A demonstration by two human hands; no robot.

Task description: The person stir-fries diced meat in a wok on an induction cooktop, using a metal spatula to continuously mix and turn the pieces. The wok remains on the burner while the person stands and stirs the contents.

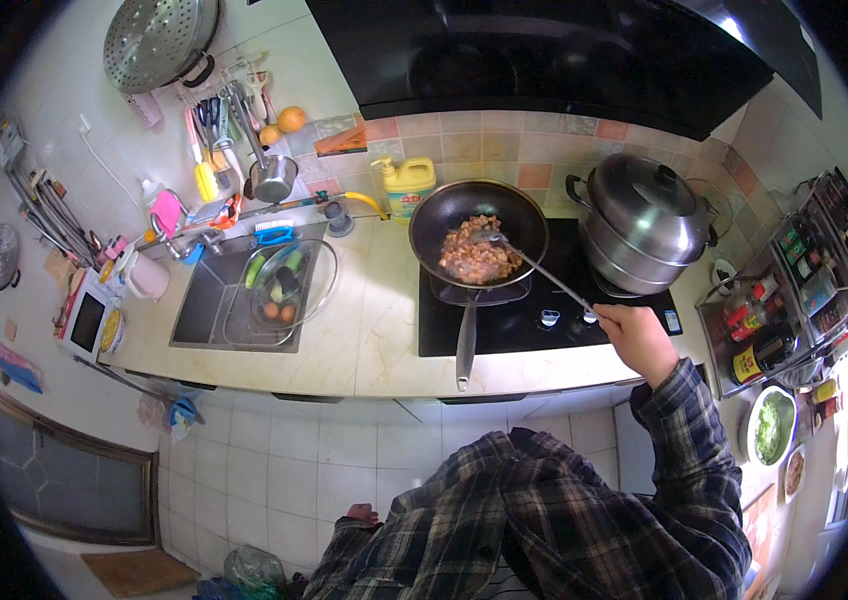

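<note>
My right hand [635, 337] grips the end of a long metal spatula [555, 279]. Its blade rests in browned chopped meat [478, 253] inside a black wok [430, 225]. The wok sits on the left burner of a black glass gas cooktop [439, 334], its handle [467, 341] pointing towards me. Beside my left side hangs my left hand [362, 513], small in view and partly covered by the sleeve, with fingers that look curled; nothing can be made out in it. A lidded steel steamer pot [645, 225] stands on the right burner.
Left of the cooktop, a glass lid [330, 300] lies over a sink [195, 319] with eggs and green vegetables. A yellow jug [409, 180] stands behind the wok. At right are a rack of bottles [724, 360] and a bowl of chopped greens [767, 429]. A range hood [544, 67] hangs above.
</note>
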